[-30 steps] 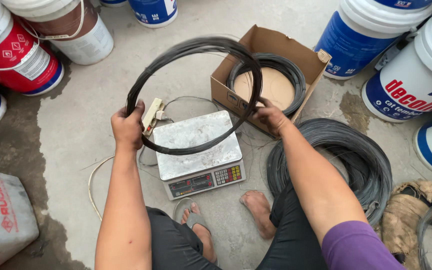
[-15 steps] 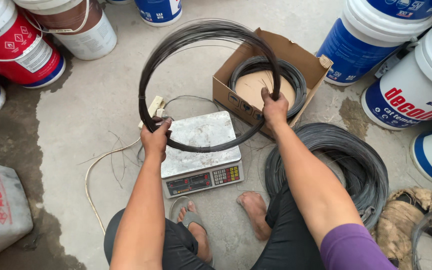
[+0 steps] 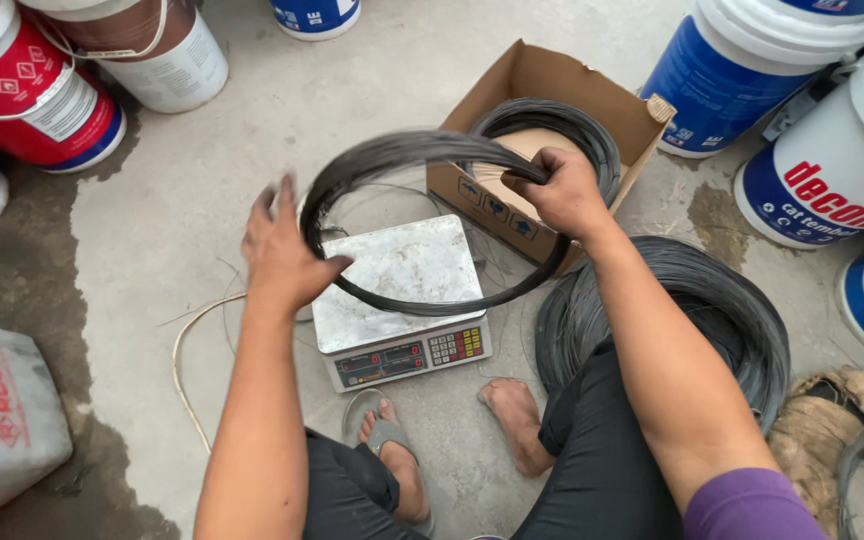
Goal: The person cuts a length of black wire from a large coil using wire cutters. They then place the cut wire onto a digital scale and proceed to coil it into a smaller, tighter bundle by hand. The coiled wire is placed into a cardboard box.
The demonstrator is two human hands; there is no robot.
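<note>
Right hand (image 3: 564,192) clamped on the far side of a wire coil (image 3: 422,300), fingers wrapped tight around the dark strands just above the cardboard box (image 3: 552,80). Left hand (image 3: 280,250) flat against the coil's near-left edge, fingers (image 3: 274,205) spread and straight, thumb hooked toward the wire, touching rather than gripping. Coil held tilted, low edge resting across the steel plate of a weighing scale (image 3: 392,290), upper arc blurred over the floor between scale and box. Scale sitting on the concrete floor (image 3: 202,160), red display and keypad facing the bare feet. Inside the box, a second wire ring (image 3: 572,125) curled around the walls. To the right of the scale, a big wire bundle (image 3: 712,300) lying flat on the floor, touching the dark trouser leg. Pale cord (image 3: 180,350) looping away on the left of the scale. Paint buckets ringed around: red one (image 3: 32,100) top left, a white one (image 3: 172,60) beside it, blue ones (image 3: 742,70) top right. Grey sack (image 3: 2,420) at the lower left. Worn sandal (image 3: 832,410) at the lower right, near the big bundle.
</note>
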